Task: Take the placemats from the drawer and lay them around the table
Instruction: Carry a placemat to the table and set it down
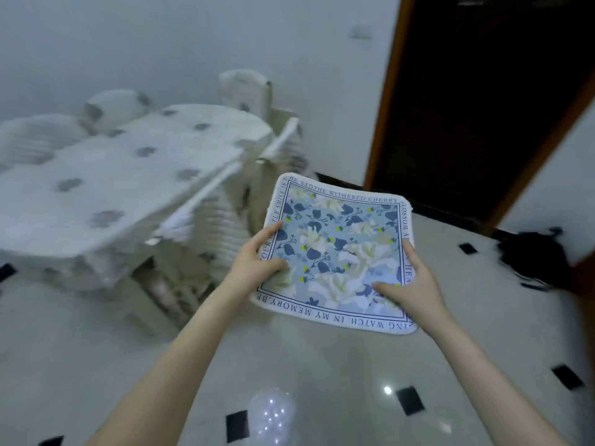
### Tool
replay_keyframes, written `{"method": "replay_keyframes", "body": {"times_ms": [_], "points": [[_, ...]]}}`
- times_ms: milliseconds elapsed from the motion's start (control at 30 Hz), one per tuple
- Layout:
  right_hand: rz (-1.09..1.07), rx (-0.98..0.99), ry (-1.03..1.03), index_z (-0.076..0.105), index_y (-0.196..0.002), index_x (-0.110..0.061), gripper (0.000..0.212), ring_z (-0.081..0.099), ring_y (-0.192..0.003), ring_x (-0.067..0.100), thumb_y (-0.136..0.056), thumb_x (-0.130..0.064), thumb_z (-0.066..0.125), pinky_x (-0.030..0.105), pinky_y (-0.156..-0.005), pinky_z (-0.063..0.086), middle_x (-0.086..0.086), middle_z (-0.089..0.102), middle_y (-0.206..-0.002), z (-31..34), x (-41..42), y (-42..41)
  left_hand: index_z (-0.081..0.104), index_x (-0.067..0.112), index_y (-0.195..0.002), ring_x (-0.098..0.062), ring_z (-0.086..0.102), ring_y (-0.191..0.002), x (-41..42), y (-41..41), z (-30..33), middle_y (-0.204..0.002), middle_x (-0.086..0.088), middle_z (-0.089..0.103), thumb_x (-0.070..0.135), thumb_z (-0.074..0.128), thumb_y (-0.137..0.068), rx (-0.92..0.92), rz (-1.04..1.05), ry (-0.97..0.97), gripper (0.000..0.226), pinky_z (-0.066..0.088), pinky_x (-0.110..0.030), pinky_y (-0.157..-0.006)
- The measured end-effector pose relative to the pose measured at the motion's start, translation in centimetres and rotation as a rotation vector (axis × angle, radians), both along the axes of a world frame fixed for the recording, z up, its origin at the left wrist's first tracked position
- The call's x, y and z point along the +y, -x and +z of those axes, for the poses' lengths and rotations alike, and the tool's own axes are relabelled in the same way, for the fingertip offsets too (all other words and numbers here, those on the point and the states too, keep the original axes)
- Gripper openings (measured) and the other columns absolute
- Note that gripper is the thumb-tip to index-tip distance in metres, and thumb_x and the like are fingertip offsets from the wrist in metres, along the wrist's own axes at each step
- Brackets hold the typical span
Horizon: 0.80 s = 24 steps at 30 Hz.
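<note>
Placemats (335,252) carried flat in front of the body, at 1 o'clock from the view centre, well above the floor (322,381). Blue floral print, lettered border. Looked like a stack rather than one sheet: a second edge showed at the right side, count not readable.

Left hand (257,255) gripped the left edge, thumb on top, fingers under. Right hand (415,281) gripped the lower right edge, thumb pressed onto the print, fingers curled beneath. Both grasping, neither slack.

Counter (128,175) sat at 10 o'clock, well apart from the mats, blurred by head motion. Covered in a pale cloth with grey spots. No placemat seen on the part in view; near left end cut off by the frame. Chairs (244,88) tucked around it, one at 12 o'clock, more at the far left and near right side. Dark doorway (483,91) at 2 o'clock. Dark object (534,255) on the floor at 3 o'clock, too blurred to name. Drawer not in view.

Progress, judged: fetching step appeared done, mats in hand and out of the drawer. Laying not begun as far as visible. Remaining: reach the counter, peel off mats one at a time, set one at each seat.
</note>
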State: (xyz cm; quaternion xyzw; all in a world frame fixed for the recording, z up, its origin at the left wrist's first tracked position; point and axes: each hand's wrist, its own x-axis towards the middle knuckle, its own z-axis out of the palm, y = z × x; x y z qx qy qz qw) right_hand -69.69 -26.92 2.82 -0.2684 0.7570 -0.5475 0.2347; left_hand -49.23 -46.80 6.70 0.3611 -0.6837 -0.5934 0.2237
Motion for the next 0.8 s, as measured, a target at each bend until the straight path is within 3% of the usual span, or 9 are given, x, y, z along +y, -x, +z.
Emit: {"method": "replay_keyframes", "body": {"times_ms": [167, 367, 500, 600, 733, 800], "points": [[0.217, 0.003, -0.016, 0.029, -0.147, -0.035, 0.106, 0.064, -0.104, 0.011, -0.061, -0.010, 0.086, 0.037, -0.093, 0.052, -0.009, 0.059, -0.128, 0.5, -12.8, -6.7, 0.053, 0.034, -0.133, 0.002, 0.066, -0.087, -7.7, -11.1, 1.0, -0.121, 0.015, 0.060, -0.006, 0.067, -0.075, 0.001, 0.210, 0.033, 0.072, 0.053, -0.014, -0.074], [0.427, -0.028, -0.014, 0.029, -0.148, -0.036, 0.104, 0.068, -0.087, 0.001, -0.066, -0.002, 0.084, 0.021, -0.072, 0.056, -0.016, 0.063, -0.110, 1.4, -24.0, -13.0, 0.053, 0.035, -0.132, 0.017, 0.060, -0.085, -13.4, -20.1, 0.9, -0.123, 0.018, 0.055, -0.007, 0.067, -0.074, 0.008, 0.438, 0.051, 0.073, 0.045, -0.004, -0.067], [0.566, -0.022, -0.028, 0.030, -0.148, -0.035, 0.105, 0.068, -0.095, 0.011, -0.064, -0.002, 0.084, 0.037, -0.085, 0.056, -0.006, 0.064, -0.117, 1.4, -31.2, -15.7, 0.054, 0.035, -0.131, 0.013, 0.062, -0.081, -16.6, -23.9, 0.1, -0.121, 0.017, 0.056, -0.009, 0.067, -0.073, 0.012, 0.594, 0.037, 0.073, 0.048, -0.008, -0.068], [0.669, -0.014, -0.021, 0.030, -0.147, -0.038, 0.106, 0.069, -0.095, 0.012, -0.063, -0.005, 0.085, 0.041, -0.087, 0.056, -0.008, 0.065, -0.118, 0.9, -36.8, -17.6, 0.054, 0.035, -0.131, 0.009, 0.062, -0.086, -19.4, -26.0, -0.3, -0.121, 0.017, 0.056, -0.009, 0.066, -0.074, 0.009, 0.689, 0.032, 0.073, 0.048, -0.008, -0.068], [0.793, -0.040, 0.009, 0.027, -0.147, -0.039, 0.103, 0.070, -0.082, 0.004, -0.068, -0.001, 0.082, 0.022, -0.065, 0.057, -0.012, 0.065, -0.111, 0.5, -44.5, -19.6, 0.054, 0.039, -0.129, -0.007, 0.065, -0.097, -23.7, -27.9, -0.3, -0.123, 0.015, 0.058, -0.006, 0.067, -0.076, -0.007, 0.818, 0.028, 0.072, 0.054, -0.018, -0.077], [0.844, -0.055, 0.014, 0.027, -0.148, -0.039, 0.102, 0.070, -0.082, 0.004, -0.069, -0.002, 0.081, 0.021, -0.064, 0.057, -0.011, 0.065, -0.113, 0.8, -48.4, -20.3, 0.054, 0.042, -0.128, -0.012, 0.066, -0.097, -25.9, -28.6, 0.0, -0.121, 0.016, 0.059, -0.005, 0.067, -0.076, -0.020, 0.881, 0.018, 0.072, 0.055, -0.026, -0.082]]}}
